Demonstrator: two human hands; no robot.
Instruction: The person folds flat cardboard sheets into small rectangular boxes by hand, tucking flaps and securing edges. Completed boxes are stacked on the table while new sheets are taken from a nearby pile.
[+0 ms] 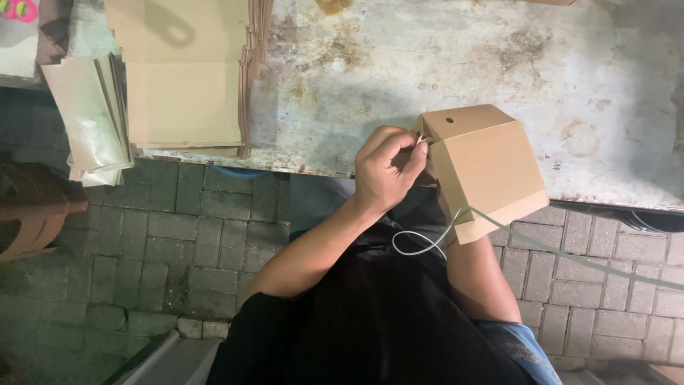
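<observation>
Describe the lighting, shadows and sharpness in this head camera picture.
Head view: light is brightest on the stained table; the left hand and brown paper bag are sharp; a handle-shaped shadow lies on the stack of flat bags; the brick floor at left is dim; the right hand is hidden behind the bag.

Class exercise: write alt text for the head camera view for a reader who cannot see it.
A left hand pinches a pale cord at the top of a brown paper bag over a stained table; the right hand is hidden behind the bag.
</observation>
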